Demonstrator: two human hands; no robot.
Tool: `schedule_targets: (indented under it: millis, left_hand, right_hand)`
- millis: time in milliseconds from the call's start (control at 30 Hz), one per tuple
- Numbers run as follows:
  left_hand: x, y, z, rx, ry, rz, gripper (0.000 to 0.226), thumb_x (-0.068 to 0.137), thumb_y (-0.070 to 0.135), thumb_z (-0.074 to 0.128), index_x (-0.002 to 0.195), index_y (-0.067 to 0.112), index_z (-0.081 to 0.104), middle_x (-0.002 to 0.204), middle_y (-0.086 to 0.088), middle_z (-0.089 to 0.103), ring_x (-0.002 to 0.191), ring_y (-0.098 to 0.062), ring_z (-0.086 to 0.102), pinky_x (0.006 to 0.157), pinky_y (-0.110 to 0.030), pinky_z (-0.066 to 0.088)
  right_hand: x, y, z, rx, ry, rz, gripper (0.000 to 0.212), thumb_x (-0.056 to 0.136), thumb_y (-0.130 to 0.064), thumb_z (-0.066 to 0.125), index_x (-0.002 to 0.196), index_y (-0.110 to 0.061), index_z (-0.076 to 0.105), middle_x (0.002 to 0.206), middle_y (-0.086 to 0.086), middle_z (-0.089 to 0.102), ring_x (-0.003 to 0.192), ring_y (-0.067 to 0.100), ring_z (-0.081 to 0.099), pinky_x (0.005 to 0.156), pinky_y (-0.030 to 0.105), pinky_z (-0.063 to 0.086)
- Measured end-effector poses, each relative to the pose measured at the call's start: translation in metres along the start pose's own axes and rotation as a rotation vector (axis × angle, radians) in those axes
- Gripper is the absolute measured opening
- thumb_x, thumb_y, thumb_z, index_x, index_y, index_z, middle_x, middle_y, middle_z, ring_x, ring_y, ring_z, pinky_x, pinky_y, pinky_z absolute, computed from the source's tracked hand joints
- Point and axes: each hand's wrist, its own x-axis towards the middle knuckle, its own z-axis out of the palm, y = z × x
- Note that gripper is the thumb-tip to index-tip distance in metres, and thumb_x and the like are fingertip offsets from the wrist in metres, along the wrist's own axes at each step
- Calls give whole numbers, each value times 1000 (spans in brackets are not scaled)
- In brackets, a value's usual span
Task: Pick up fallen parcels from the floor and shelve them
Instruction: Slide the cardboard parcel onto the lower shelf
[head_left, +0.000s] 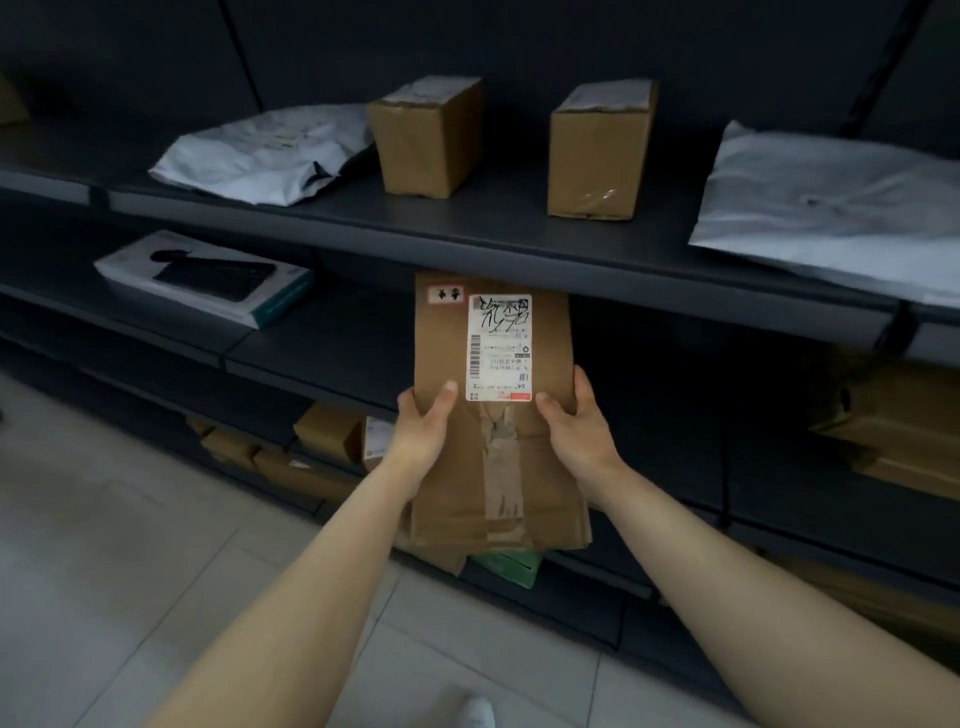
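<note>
A long brown cardboard parcel (447, 348) with a white shipping label and brown tape is in the middle of the view. My left hand (422, 428) grips its left side, thumb on top. My right hand (576, 426) grips its right side. Its far end reaches under the front edge of the upper dark shelf (519, 244), above the middle shelf (322, 348). Its near end hangs out over the lower shelves.
On the upper shelf stand two brown boxes (428, 137) (600, 150) between grey mailer bags (265, 153) (831, 208). A white keyboard box (208, 278) lies on the middle shelf at left. More cardboard boxes (904, 431) (311, 452) fill lower shelves. Pale floor tiles (104, 519) lie at left.
</note>
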Motion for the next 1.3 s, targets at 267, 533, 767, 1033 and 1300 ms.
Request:
schedule_targets:
  millis: [267, 533, 767, 1033, 1300]
  left_hand:
    - [75, 37, 17, 87, -264, 29, 73, 87, 61, 54, 143, 22, 28, 103, 8, 55, 79, -4, 52, 56, -23, 39]
    - [123, 50, 48, 111, -373, 67, 83, 85, 47, 66, 145, 21, 14, 131, -5, 49, 93, -12, 53, 81, -31, 43]
    - [148, 42, 68, 229, -449, 33, 88, 82, 43, 70, 152, 24, 19, 152, -10, 26, 130, -32, 41, 108, -48, 38]
    - [164, 35, 73, 173, -472, 45, 85, 82, 38, 71, 151, 29, 22, 149, -8, 38, 128, -29, 45, 110, -48, 37]
    - [160, 43, 64, 205, -399, 112, 91, 84, 48, 66, 154, 27, 12, 157, -8, 26, 137, -30, 36, 113, -44, 32]
  right_hand:
    - [56, -13, -3, -5, 189, 106, 78, 95, -48, 54, 156, -30, 9, 145, 7, 49, 110, 22, 53, 88, 38, 44]
    - [94, -8, -18, 50, 250, 189, 76, 91, -46, 62, 153, -28, 23, 149, 9, 41, 116, 27, 51, 96, 43, 46]
    - [116, 12, -34, 151, 250, 282, 80, 85, -45, 69, 152, -28, 30, 151, 9, 39, 131, 35, 47, 110, 55, 39]
    - [124, 20, -32, 233, 212, 294, 79, 89, -37, 68, 155, -27, 26, 147, 9, 49, 127, 31, 52, 109, 52, 41]
    - [111, 1, -28, -9, 336, 85, 62, 96, -31, 59, 151, -22, 33, 151, 7, 43, 136, 27, 44, 110, 40, 38]
